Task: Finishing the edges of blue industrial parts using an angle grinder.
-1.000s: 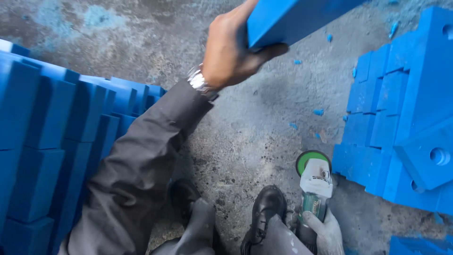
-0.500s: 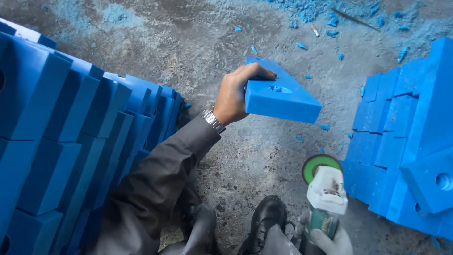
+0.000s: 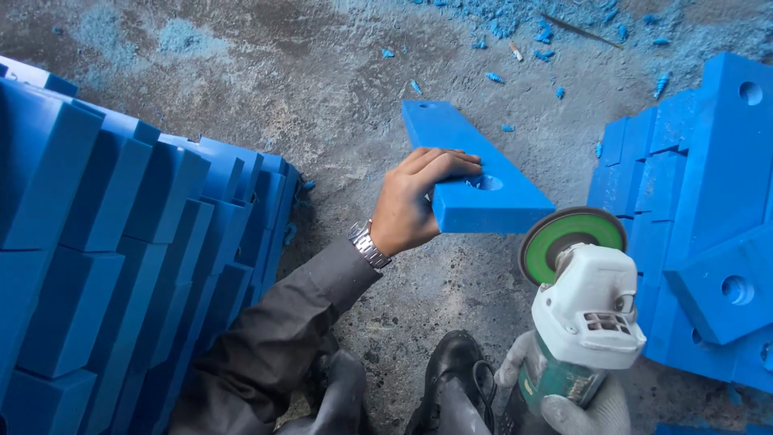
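one blue block in left hand — one grinder in gloved right hand

One head-worn camera looks steeply down, close above the left hand, the angle grinder and the concrete floor.

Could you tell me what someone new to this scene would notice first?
Probably the blue: stacked blocks fill the left, drilled blocks the right, with shavings across the concrete floor at the top. In the middle, the left hand holds a blue slab by its edge. Bottom right, the gloved right hand holds a grinder with a green disc, close to the slab.
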